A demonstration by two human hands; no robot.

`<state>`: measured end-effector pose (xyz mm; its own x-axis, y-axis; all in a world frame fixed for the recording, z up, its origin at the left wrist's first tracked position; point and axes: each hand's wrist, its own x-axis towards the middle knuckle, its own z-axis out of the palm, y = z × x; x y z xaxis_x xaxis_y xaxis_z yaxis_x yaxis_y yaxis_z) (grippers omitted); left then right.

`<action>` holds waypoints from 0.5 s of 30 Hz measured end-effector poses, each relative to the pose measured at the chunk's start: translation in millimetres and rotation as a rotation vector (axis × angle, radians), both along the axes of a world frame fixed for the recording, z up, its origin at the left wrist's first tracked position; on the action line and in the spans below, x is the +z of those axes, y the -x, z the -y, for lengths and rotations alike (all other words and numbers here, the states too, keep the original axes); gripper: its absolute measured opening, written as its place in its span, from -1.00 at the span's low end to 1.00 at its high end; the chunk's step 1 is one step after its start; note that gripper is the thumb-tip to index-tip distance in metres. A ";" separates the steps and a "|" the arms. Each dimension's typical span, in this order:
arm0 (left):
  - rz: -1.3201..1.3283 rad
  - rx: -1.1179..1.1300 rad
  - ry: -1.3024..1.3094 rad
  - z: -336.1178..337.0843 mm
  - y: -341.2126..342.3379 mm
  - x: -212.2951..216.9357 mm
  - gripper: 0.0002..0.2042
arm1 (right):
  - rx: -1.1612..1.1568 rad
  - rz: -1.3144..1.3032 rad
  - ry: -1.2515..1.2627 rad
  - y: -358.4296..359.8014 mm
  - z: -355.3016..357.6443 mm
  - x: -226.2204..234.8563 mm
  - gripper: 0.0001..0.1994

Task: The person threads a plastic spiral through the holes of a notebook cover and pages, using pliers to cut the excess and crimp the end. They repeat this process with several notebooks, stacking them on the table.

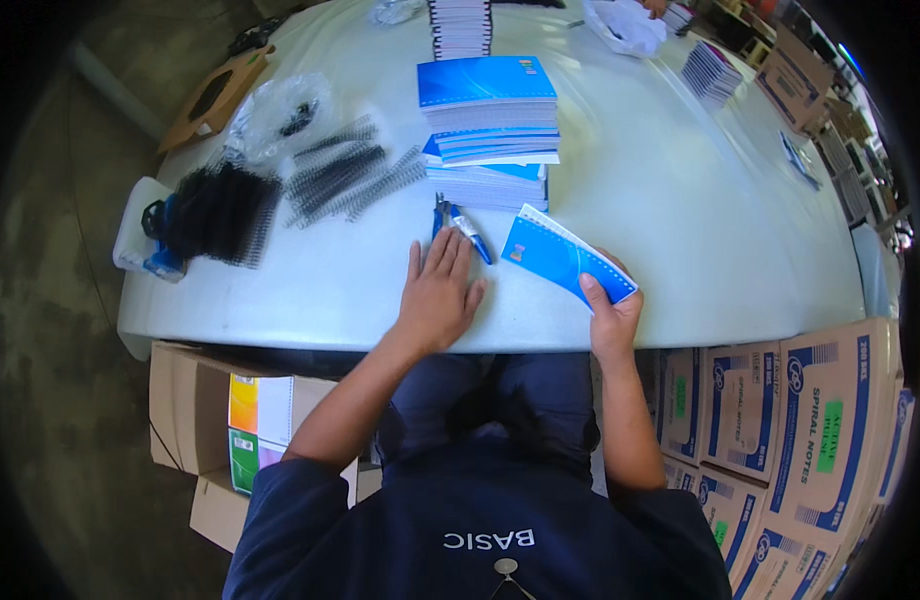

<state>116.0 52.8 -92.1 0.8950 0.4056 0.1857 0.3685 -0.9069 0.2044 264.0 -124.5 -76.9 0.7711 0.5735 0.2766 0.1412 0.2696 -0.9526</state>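
Note:
My right hand (612, 300) grips a blue-covered notebook (560, 255) by its right end, thumb on top of the cover. Small punched holes run along the notebook's edge, and white pages show behind the cover. My left hand (440, 290) lies flat on the table with its fingers stretched out. Its fingertips reach the blue-handled pliers (439, 215), partly covering them; a blue and white pen (472, 236) lies just beside. Beyond these rises a stack of blue notebooks (490, 110), its layers slightly askew.
Black spiral binding coils (340, 175) lie left of the stack, with a darker coil bundle (220, 210) at the table's left edge. A clear plastic bag (280, 115) sits behind them. Cartons (825, 420) stand below right; an open box (190, 405) is below left. Another person's hand (656, 7) shows at the far edge.

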 end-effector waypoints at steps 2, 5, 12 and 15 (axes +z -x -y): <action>0.073 0.038 0.060 -14.6 -1.6 11.4 -0.55 | 0.073 0.036 -0.053 -5.5 -1.2 6.1 -0.75; 0.197 0.193 0.032 -25.1 -0.4 19.8 -0.68 | 0.173 -0.010 -0.029 -5.7 -4.1 -0.3 -0.76; 0.312 0.316 0.092 -66.2 46.8 14.1 -0.70 | 0.527 0.023 0.173 6.1 -29.0 3.7 -0.71; 0.405 0.355 0.026 -96.2 35.3 39.6 -0.76 | 0.477 -0.025 0.242 6.3 -24.8 -5.7 -0.74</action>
<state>80.7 149.0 -52.5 0.5606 0.6793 0.4737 0.5383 -0.7336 0.4149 257.7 -99.6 -82.6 0.4142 0.9068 0.0782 0.0330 0.0709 -0.9969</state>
